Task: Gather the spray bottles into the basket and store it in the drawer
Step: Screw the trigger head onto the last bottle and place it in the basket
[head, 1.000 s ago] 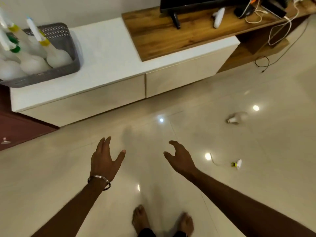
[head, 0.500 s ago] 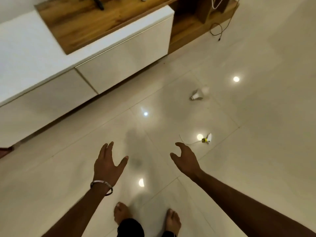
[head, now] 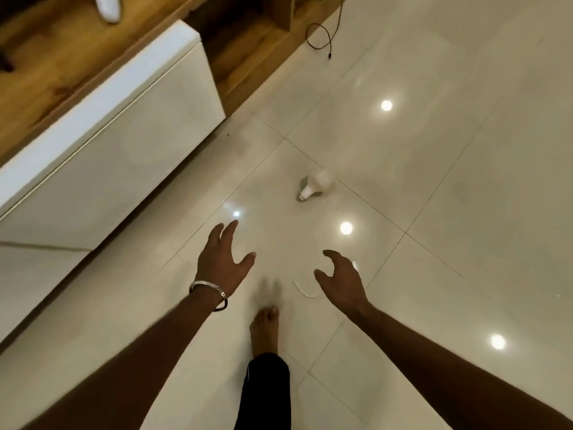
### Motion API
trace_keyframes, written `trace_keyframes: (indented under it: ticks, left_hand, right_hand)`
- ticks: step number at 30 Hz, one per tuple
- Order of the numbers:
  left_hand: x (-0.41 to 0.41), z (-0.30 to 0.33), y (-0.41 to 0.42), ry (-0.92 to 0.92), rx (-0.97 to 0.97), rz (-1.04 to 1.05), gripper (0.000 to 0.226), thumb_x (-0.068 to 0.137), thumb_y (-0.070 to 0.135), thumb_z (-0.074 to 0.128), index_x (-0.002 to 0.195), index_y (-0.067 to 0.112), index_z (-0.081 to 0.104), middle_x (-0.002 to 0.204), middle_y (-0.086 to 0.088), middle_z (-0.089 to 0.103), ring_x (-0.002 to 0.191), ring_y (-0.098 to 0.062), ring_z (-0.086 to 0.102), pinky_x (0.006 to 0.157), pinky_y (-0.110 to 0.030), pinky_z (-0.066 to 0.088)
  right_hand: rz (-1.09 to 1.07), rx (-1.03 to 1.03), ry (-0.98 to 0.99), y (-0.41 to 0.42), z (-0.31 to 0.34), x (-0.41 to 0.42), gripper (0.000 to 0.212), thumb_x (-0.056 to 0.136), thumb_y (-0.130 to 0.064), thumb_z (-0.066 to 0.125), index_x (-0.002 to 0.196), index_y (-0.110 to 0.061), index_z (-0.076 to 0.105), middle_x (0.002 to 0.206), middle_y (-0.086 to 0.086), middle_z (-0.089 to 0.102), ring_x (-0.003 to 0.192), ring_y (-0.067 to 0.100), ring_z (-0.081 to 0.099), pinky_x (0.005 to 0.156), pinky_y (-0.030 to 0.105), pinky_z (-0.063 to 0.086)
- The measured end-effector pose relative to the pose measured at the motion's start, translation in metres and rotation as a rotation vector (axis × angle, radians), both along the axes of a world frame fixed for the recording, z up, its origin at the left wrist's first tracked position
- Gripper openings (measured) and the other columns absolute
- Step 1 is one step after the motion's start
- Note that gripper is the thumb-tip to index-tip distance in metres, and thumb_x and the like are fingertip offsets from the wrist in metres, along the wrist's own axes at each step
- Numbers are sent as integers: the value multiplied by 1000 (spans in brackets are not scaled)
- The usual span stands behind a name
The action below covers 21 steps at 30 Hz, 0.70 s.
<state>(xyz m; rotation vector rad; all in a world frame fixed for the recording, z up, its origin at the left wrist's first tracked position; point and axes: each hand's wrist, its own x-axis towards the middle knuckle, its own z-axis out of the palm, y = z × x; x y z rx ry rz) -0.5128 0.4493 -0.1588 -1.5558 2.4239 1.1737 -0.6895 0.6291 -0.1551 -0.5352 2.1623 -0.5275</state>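
Closer now: bottle (head: 316,187) lies mid-frame on the floor (head: 434,181), basket gone from view.
Left hand (head: 221,262) and right hand (head: 339,280) both spread, empty; pickup looks next.

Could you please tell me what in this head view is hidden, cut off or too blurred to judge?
- Sprayer head behind the right hand: only its thin tube shows in the head view.
- Bottle on the floor: blurred, so cap and contents are unclear.
- Basket: outside the frame.
- White object on the wooden top: cut by the upper edge.
- Left hand: empty.
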Motion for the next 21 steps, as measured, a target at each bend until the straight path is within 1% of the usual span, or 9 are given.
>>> trace_keyframes:
  ticks: [2,5,7,8,10,12,14,17,21]
  left_hand:
    - [-38,-16,-22,-21,0,-101,78,82,40,67,148,28,28,156,-8,25,143,-23,30,111,-42,35]
    - [-91,-43,-47,-41,-17,-210,75,83,39,66,147,27,31,154,-7,29,138,-25,37,108,-42,38]
    - [-126,-68,-58,-42,-24,-260,71,83,38,66,145,24,35,149,-6,36,133,-25,44,105,-38,41]
    - [-144,-83,-62,-39,-27,-286,69,83,37,66,143,23,37,146,-5,40,129,-25,47,102,-37,42]
    - [-178,-116,-68,-52,-22,-333,63,84,37,65,140,21,41,142,-5,45,125,-25,51,98,-37,44]
    - [-207,-152,-74,-79,-1,-354,61,85,39,64,139,20,43,142,-7,46,124,-26,51,99,-38,44]
    - [-233,-194,-75,-116,19,-377,64,84,39,66,139,18,42,141,-10,46,124,-30,51,100,-40,43]
    - [-256,-247,-73,-166,-14,-396,70,81,39,68,141,16,39,139,-15,45,123,-36,50,100,-44,43]
    - [-269,-295,-69,-175,-90,-427,76,81,39,69,143,14,33,137,-19,44,120,-40,50,99,-47,43]
  right_hand:
    - [-48,2,-6,-12,-17,-22,54,95,-22,62,146,-17,44,146,8,48,135,20,45,104,24,32]
    - [-104,26,-11,-19,-47,-45,54,94,-22,62,145,-17,46,145,8,49,133,19,47,105,23,31]
    - [-146,68,-12,-17,-73,-58,54,92,-23,63,143,-19,46,144,6,51,131,18,49,114,34,33]
    - [-170,88,-10,-14,-88,-64,54,91,-24,63,142,-20,47,142,6,53,130,18,49,115,40,34]
    - [-218,129,-14,-5,-124,-75,55,89,-23,64,141,-19,47,139,8,55,131,21,49,111,40,38]
    - [-256,180,-22,4,-161,-86,58,88,-25,66,141,-18,45,138,10,54,128,25,51,104,38,44]
    - [-308,230,-10,16,-202,-96,60,87,-26,67,141,-17,44,138,11,53,125,28,53,101,40,46]
    - [-345,274,61,32,-252,-103,59,85,-25,67,140,-17,45,136,10,52,122,30,53,99,44,47]
    - [-320,268,140,49,-294,-98,60,83,-23,66,139,-19,46,137,7,51,120,29,52,95,43,44]
